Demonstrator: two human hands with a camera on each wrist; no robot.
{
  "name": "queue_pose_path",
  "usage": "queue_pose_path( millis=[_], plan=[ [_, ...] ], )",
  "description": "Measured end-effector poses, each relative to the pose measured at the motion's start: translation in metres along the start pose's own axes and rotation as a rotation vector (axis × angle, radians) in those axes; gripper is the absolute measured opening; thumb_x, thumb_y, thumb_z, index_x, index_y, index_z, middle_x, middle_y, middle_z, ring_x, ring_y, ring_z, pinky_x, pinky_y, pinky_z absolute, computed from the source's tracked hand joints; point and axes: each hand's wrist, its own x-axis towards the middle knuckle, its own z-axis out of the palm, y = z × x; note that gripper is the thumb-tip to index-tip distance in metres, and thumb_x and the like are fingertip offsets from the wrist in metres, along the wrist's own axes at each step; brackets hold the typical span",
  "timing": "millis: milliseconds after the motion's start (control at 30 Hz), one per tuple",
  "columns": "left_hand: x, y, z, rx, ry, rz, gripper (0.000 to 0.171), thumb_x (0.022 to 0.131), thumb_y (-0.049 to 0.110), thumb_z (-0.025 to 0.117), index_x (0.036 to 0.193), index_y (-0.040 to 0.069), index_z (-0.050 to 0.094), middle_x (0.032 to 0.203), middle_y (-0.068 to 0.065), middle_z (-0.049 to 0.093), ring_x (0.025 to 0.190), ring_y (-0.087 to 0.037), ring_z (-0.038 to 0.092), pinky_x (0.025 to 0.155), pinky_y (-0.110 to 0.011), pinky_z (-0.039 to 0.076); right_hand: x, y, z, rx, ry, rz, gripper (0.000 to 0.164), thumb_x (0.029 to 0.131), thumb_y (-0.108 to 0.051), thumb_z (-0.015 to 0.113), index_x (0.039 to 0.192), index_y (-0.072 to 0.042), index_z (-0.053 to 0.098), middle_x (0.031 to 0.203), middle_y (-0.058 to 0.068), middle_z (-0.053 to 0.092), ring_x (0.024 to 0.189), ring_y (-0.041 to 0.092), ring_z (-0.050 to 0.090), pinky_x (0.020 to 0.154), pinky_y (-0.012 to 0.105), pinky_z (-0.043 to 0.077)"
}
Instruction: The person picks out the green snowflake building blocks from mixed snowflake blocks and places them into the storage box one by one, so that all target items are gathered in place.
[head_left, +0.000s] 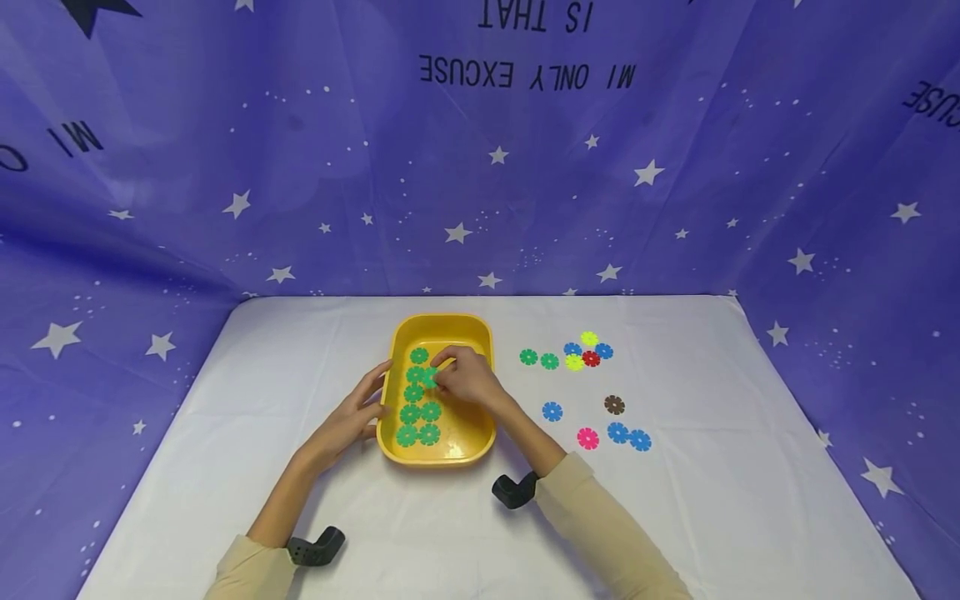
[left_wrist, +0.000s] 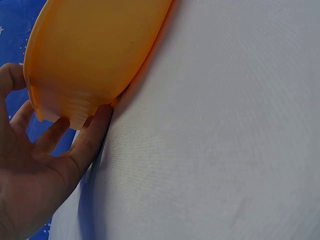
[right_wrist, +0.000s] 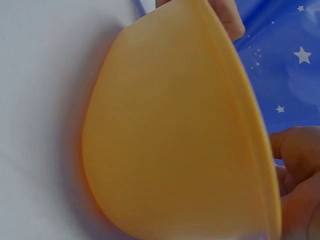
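Inside the yellow tray [head_left: 468, 442], several green notched plastic discs [head_left: 410, 413] lie in two rough columns along its left half. My right hand [head_left: 468, 379] reaches over the tray and pinches a green notched disc [head_left: 430, 377] between thumb and forefinger, close over the tray floor. My left hand [head_left: 347, 421] steadies the tray from the left, spread fingers touching its outer wall and rim. The left wrist view shows those fingertips [left_wrist: 102, 112] along the tray's end wall [left_wrist: 75, 100]. In the right wrist view the tray wall [right_wrist: 170, 130] hides the pinched disc.
Right of the tray, two green discs [head_left: 528, 357] lie beside a cluster of yellow, blue and red discs [head_left: 591, 358]. Nearer are a lone blue disc [head_left: 552, 411], a brown disc [head_left: 614, 405], a pink disc [head_left: 588, 438] and two blue discs [head_left: 618, 432]. A white cloth [head_left: 712, 500] covers the table.
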Motion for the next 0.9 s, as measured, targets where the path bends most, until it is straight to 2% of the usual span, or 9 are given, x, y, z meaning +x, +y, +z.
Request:
queue_pose_path(
  millis=[300,667,900],
  plan=[
    [0.0,0.0,0.0,0.002,0.004,-0.004,0.078,0.094,0.011,0.054,0.16,0.032,0.018,0.166,-0.016,0.004,0.148,-0.044,0.01,0.102,-0.054,0.045,0.005,0.003,0.01,-0.132,0.018,0.014,0.02,0.087,-0.002,0.064,0.107,-0.002,0.069,0.063,0.002,0.066,0.054,0.012,0.056,0.051,0.02,0.041],
    [0.0,0.0,0.001,0.002,0.005,-0.003,0.079,0.094,0.011,0.054,0.16,0.033,0.017,0.166,-0.016,0.004,0.148,-0.044,0.009,0.102,-0.053,0.046,0.006,0.009,0.016,-0.235,0.037,-0.024,0.028,0.086,0.003,0.06,0.109,-0.006,0.075,0.063,-0.001,0.06,0.053,0.012,0.049,0.047,0.021,0.038],
    [0.0,0.0,0.001,0.016,0.01,-0.009,0.078,0.094,0.012,0.054,0.16,0.034,0.018,0.166,-0.015,0.004,0.148,-0.044,0.009,0.101,-0.054,0.047,0.008,0.01,0.018,-0.268,0.054,-0.009,0.031,0.087,0.003,0.06,0.11,-0.008,0.076,0.066,-0.001,0.06,0.055,0.012,0.049,0.048,0.021,0.038]
  ],
)
